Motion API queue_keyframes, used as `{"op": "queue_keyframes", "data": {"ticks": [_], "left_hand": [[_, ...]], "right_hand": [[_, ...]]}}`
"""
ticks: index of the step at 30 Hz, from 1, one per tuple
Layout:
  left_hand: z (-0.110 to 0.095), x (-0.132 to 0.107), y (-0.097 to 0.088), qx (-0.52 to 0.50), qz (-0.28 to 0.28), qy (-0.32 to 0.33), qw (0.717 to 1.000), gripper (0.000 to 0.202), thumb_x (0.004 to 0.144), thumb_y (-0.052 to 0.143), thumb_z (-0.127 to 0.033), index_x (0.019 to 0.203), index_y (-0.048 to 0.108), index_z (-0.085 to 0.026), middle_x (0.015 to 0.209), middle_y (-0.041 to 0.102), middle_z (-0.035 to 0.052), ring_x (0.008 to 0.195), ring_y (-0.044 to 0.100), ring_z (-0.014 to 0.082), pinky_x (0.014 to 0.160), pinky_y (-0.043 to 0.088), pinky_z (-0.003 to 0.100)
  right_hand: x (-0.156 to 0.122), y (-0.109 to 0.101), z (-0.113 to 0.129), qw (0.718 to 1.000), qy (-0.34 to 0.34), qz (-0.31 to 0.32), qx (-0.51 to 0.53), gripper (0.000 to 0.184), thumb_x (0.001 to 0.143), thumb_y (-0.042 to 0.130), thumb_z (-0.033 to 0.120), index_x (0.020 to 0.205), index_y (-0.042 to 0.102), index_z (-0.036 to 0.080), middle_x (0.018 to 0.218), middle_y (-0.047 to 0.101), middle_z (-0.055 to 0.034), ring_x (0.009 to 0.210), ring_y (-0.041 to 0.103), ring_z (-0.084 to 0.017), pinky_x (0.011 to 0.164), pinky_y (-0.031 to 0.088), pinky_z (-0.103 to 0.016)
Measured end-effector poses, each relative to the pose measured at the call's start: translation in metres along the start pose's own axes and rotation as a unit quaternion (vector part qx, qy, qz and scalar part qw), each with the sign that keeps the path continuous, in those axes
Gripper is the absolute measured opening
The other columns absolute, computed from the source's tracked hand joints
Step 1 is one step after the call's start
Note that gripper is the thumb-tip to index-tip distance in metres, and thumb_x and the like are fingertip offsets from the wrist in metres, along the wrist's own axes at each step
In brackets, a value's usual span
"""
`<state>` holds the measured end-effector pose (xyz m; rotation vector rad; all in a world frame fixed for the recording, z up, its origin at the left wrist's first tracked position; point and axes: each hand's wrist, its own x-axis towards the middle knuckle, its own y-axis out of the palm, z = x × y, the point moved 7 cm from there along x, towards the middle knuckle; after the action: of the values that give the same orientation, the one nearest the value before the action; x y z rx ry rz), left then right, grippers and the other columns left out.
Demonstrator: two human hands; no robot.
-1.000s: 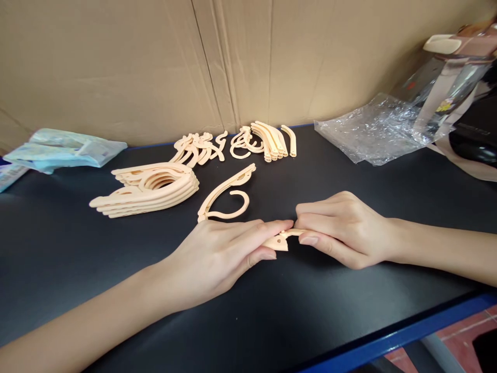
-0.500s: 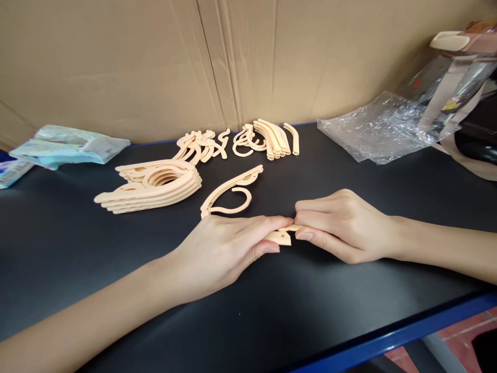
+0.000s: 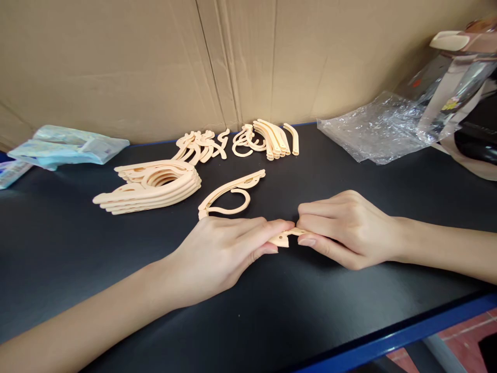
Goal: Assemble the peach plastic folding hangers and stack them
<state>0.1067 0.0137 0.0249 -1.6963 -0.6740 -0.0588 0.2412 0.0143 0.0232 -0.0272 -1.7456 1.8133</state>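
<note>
My left hand (image 3: 229, 254) is closed round a beige plastic folding-hanger arm (image 3: 280, 239), whose tip with a small hole sticks out past the fingers. Behind that hand a matching arm with a curved hook (image 3: 233, 190) reaches up and to the right. It seems to be part of the same hanger, but the joint is partly hidden. My right hand (image 3: 341, 228) pinches a short beige hanger piece (image 3: 297, 231), mostly covered by the fingers. Its end meets or overlaps the arm's tip; whether they are joined I cannot tell.
A stack of folded hangers (image 3: 155, 189) lies to the left. Behind are loose hooks (image 3: 243, 142), curved parts (image 3: 202, 145) and arm pieces (image 3: 274, 137). A tissue pack (image 3: 70, 147), clear plastic bag (image 3: 384, 129) and strapped bottle (image 3: 454, 77) stand around; cardboard (image 3: 135, 67) backs the black table (image 3: 240, 331).
My right hand has shifted slightly right, and more of the short piece shows between the hands. The hooked arm has tilted a little downward.
</note>
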Motion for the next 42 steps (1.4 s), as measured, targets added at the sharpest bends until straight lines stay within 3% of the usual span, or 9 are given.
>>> {"op": "queue_keyframes", "data": {"ticks": [9,19,27,42], "left_hand": [[-0.001,0.001,0.000,-0.008,0.009,-0.002,1.000,0.025,0.103,0.043,-0.017,0.123,0.056,-0.014,0.093,0.074,0.0024,0.072,0.068,0.0094,0.060,0.046,0.018],[0.000,0.001,0.002,-0.010,0.010,0.001,1.000,0.021,0.103,0.043,-0.019,0.116,0.059,-0.015,0.080,0.069,-0.0015,0.066,0.066,0.0091,0.056,0.042,0.018],[-0.002,0.003,0.003,0.000,0.011,0.003,1.000,0.020,0.104,0.039,-0.020,0.115,0.056,-0.015,0.099,0.076,0.0028,0.080,0.072,0.0112,0.065,0.049,0.019],[0.009,0.000,0.005,-0.040,0.036,-0.055,0.997,0.018,0.102,0.046,-0.023,0.118,0.053,-0.020,0.097,0.073,-0.0017,0.079,0.070,0.0102,0.068,0.048,0.019]], "right_hand": [[0.000,-0.003,0.011,0.995,-0.044,-0.024,-0.091,0.041,0.104,0.032,0.028,0.070,0.054,0.018,0.061,0.043,0.0025,0.052,0.035,-0.012,0.048,0.024,-0.027],[0.000,-0.001,0.019,0.979,-0.080,-0.016,-0.187,0.036,0.103,0.037,0.030,0.071,0.052,0.019,0.063,0.045,0.0017,0.055,0.037,-0.013,0.051,0.028,-0.026],[0.001,-0.002,0.020,0.979,-0.083,-0.016,-0.184,0.034,0.102,0.039,0.029,0.071,0.050,0.019,0.063,0.045,0.0020,0.055,0.037,-0.013,0.051,0.028,-0.026],[0.003,0.001,0.011,0.989,-0.053,-0.014,-0.135,0.040,0.104,0.034,0.034,0.071,0.052,0.019,0.064,0.046,0.0025,0.053,0.037,-0.012,0.051,0.028,-0.027]]}}
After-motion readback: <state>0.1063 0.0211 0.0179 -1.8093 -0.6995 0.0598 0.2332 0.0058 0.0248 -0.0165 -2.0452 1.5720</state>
